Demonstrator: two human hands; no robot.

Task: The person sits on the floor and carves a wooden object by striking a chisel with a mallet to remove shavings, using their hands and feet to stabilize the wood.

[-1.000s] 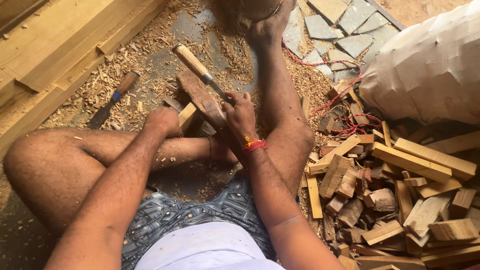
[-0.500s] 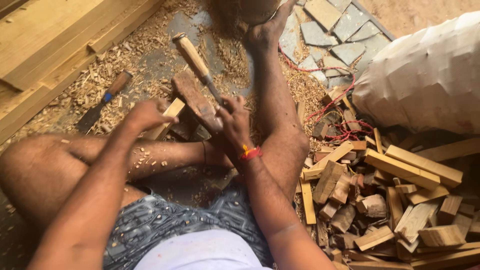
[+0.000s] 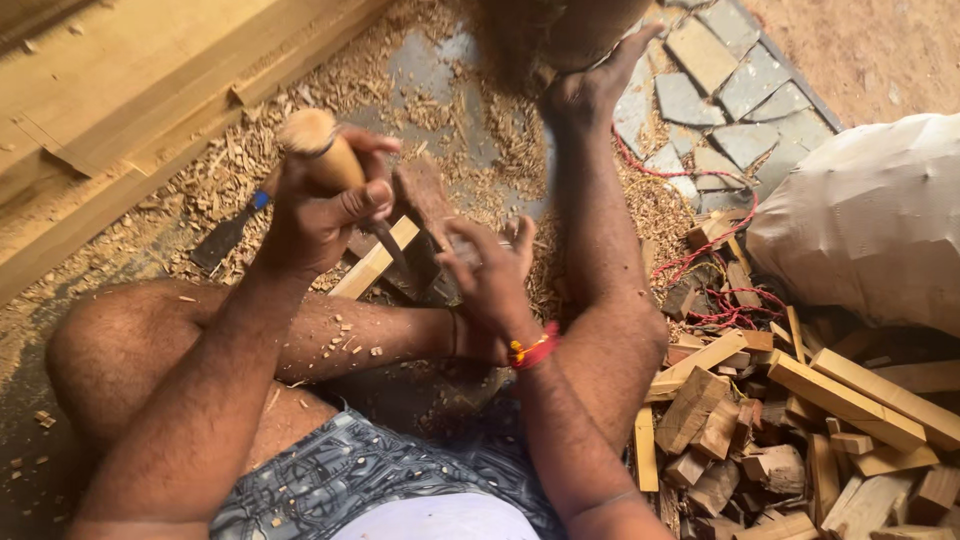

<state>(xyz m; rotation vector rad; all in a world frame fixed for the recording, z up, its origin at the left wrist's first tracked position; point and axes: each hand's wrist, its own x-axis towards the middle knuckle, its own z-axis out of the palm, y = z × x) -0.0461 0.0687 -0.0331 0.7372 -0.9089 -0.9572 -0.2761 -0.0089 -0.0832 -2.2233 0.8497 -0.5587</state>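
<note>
My left hand (image 3: 320, 215) is closed around the pale wooden handle of a chisel (image 3: 325, 150). The chisel's blade slants down to a dark wooden block (image 3: 425, 195) on the ground between my legs. Under the block lies a light wooden strip (image 3: 375, 265). My right hand (image 3: 490, 275) hovers over or rests on the block's near end, fingers spread. I cannot tell whether it touches. A red band circles that wrist.
A second chisel (image 3: 225, 235) with a blue collar lies on the shavings at left. Long planks (image 3: 120, 110) run along the upper left. A heap of wood offcuts (image 3: 800, 420) and a white sack (image 3: 870, 230) fill the right. Red cord (image 3: 700, 260) trails by my right leg.
The chisel lay across the block with my right hand at its blade end. My left hand has since taken the handle and raised it, and my right hand has opened.
</note>
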